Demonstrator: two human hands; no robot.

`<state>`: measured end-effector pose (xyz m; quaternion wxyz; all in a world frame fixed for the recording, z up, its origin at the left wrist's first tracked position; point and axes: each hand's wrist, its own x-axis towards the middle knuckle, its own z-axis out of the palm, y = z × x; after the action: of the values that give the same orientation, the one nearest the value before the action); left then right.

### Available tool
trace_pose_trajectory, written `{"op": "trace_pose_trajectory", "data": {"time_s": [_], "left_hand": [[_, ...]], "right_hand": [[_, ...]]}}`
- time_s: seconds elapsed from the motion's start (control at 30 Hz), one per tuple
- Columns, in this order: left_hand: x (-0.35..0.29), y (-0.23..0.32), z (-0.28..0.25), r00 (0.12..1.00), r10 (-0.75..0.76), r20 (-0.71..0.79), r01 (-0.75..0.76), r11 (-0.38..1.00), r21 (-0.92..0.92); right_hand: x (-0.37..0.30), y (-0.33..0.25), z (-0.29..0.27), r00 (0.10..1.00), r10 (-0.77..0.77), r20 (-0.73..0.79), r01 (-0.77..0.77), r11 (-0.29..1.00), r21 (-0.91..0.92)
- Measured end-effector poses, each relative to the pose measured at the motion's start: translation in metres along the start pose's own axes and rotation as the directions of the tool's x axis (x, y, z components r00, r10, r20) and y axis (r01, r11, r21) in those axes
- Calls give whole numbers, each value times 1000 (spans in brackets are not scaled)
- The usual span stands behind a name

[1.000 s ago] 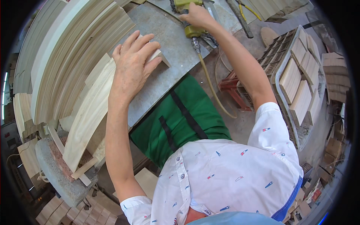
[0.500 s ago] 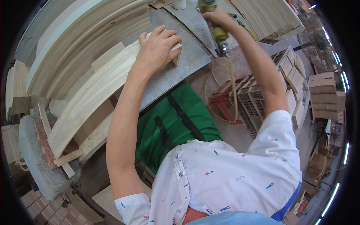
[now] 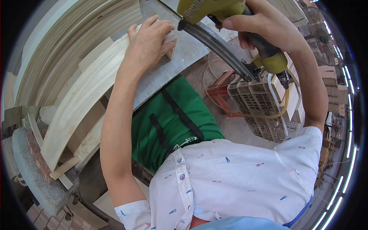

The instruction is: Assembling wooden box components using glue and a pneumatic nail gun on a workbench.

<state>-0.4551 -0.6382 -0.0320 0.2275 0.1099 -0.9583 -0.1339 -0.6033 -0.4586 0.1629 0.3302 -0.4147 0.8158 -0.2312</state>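
My right hand (image 3: 271, 27) grips the black handle of an olive-green air nail gun (image 3: 210, 10), raised over the right side of the bench. Its long black magazine slants down to the right, and a yellowish air hose (image 3: 285, 109) joins the handle's end. My left hand (image 3: 147, 46) is curled over the far end of a curved, pale wooden board (image 3: 85, 89), fingers bent over its edge. That board lies aslant along the metal-topped bench (image 3: 165, 78), its near end by a small wood strip (image 3: 65, 168). The gun's nose is close to my left hand but apart from it.
Stacked curved wooden strips (image 3: 73, 50) fill the bench's left side. A stone-like block (image 3: 36, 174) sits at the near left. To the right are a plastic crate (image 3: 257, 109) holding wood pieces, a red stool (image 3: 221, 92) and a fan (image 3: 318, 32). A green apron (image 3: 180, 119) covers my lap.
The nail gun in my right hand has come up and nearer, its magazine now turned across the view. My left hand stays on the curved board's end. The whole view has shifted slightly.
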Motion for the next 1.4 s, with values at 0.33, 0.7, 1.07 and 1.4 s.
{"op": "trace_pose_trajectory", "data": {"time_s": [0.33,0.7,1.07,1.4], "left_hand": [[1,0,0,1000,-3,-2,3,1000,-2],[1,-1,0,1000,10,1,-10,1000,15],[1,-3,-1,999,20,26,-20,1000,0],[5,-4,-13,1000,-7,-29,0,976,-218]], "right_hand": [[6,-5,-2,983,-101,152,91,993,75],[7,-9,6,984,-65,165,68,998,-12],[8,-8,4,965,-113,235,126,991,-41],[-16,42,18,962,-148,-229,184,972,146]]}}
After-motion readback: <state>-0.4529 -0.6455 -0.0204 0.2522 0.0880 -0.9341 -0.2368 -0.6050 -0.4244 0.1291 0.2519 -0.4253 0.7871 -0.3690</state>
